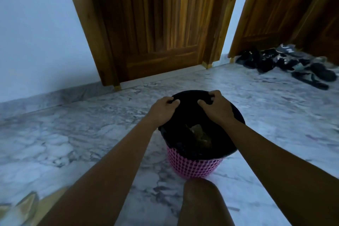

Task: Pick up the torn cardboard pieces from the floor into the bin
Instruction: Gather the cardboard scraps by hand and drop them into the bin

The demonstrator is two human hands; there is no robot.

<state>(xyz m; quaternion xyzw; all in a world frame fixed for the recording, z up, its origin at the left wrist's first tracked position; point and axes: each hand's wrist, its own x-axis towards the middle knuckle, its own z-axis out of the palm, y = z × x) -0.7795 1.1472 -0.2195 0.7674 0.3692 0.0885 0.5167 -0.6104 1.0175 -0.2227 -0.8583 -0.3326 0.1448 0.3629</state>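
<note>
Standing on the marble floor (91, 134) is a pink bin (192, 167) with a perforated wall, lined by a black liner (185, 113) whose edge folds over the rim. Inside, low in the dark hollow, lie brownish torn cardboard pieces (199, 133), dim and hard to make out in detail. More tan cardboard (27, 205), flat and blurred, lies on the floor at the lower left corner, well apart from the bin and from both hands.

The left hand (163, 108) and right hand (214, 106) both reach across the bin's mouth to its far side. Fingers (171, 101) of the left hand are curled, bunching the liner at the far rim; the right hand's fingers (213, 95) are curled round a fold of the same liner just beside them. The cardboard in the bin sits below and nearer than both sets of fingers, between the two forearms, untouched.

A bare knee (200, 198) is just in front of the bin. Beyond stand a wooden door (156, 24) and a heap of shoes (293, 64).
</note>
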